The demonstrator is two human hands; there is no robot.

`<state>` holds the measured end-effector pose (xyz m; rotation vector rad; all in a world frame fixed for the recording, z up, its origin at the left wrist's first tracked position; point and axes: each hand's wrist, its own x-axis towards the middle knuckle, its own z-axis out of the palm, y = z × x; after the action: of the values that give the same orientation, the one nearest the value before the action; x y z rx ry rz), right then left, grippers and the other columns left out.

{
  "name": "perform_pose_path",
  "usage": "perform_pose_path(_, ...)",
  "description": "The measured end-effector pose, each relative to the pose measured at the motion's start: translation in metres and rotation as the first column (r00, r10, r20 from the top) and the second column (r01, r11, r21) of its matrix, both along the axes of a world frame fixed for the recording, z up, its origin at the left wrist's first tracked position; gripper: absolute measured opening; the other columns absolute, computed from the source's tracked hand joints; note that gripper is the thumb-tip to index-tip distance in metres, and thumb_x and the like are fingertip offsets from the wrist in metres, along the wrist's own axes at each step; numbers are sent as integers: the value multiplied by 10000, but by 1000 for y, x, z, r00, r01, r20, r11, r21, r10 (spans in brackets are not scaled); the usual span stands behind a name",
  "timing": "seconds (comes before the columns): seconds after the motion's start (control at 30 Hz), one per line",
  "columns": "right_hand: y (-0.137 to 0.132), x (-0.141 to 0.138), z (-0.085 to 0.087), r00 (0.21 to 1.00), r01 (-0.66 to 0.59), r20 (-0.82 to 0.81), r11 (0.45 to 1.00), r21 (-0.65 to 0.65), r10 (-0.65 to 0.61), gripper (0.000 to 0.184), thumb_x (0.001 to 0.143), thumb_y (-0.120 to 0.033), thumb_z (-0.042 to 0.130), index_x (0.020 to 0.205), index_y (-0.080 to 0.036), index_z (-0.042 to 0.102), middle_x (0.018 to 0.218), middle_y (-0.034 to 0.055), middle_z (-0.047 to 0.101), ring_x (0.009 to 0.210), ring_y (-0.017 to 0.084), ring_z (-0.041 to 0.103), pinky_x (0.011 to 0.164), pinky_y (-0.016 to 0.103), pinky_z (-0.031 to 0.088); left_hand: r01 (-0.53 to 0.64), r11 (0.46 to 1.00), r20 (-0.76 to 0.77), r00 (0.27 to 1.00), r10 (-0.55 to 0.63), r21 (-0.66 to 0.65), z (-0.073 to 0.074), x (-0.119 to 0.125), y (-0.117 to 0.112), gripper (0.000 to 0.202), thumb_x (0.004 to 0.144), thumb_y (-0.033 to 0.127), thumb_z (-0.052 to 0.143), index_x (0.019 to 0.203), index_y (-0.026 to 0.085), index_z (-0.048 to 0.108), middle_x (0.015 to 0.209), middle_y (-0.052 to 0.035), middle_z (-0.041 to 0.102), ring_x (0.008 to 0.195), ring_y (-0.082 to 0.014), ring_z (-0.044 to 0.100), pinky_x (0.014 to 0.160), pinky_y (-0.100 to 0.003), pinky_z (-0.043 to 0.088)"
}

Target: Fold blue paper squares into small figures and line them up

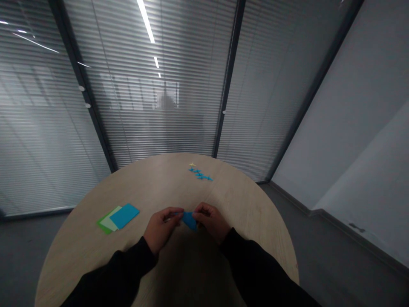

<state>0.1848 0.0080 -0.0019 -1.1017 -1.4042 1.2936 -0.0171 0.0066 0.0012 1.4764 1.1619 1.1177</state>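
Observation:
Both of my hands meet over the middle of a round wooden table (96, 251). Between them is a small folded piece of blue paper (189, 220). My left hand (160, 228) pinches its left end with fingers closed. My right hand (211, 221) pinches its right side, fingers curled. Both arms wear black sleeves.
A small stack of paper sheets (119, 217), blue on top of pale and bright green, lies on the table to the left. At the far edge sit several blue folded paper stars (200, 174) and one yellow star (192, 164). Glass walls with blinds stand behind the table.

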Motion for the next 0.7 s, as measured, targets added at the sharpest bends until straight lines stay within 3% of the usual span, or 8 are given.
perform_pose_path(0.23,-2,-3,1,998,-36,48,998,60,33,198,742,-338,699,724,-195,564,610,-38,549,556,118,496,552,248,373,-87,990,275,955,115,-112,4,5,-3,376,701,415,805,957,147,739,802,-75,764,715,-178,684,682,-288,524)
perform_pose_path(0.57,-7,-9,2,998,-63,5,998,0,63,244,724,-385,734,727,-193,584,593,-45,547,529,105,473,524,235,352,-188,946,593,742,312,-263,3,5,2,443,623,306,898,978,137,691,869,-46,746,708,-105,659,644,-198,509)
perform_pose_path(0.63,-7,-8,4,998,-55,-40,998,-27,54,263,719,-402,738,726,-194,578,588,-51,536,518,101,463,518,234,349,-163,950,617,729,297,-265,3,5,2,445,652,346,882,1002,142,698,885,-45,735,739,-114,664,682,-215,530)
perform_pose_path(0.7,-7,-8,6,996,-43,-77,998,-47,40,280,716,-420,740,727,-197,571,583,-55,528,515,100,457,516,235,347,-84,967,610,762,219,-243,4,6,1,473,690,431,850,1034,138,708,914,-66,737,791,-145,679,740,-263,554)
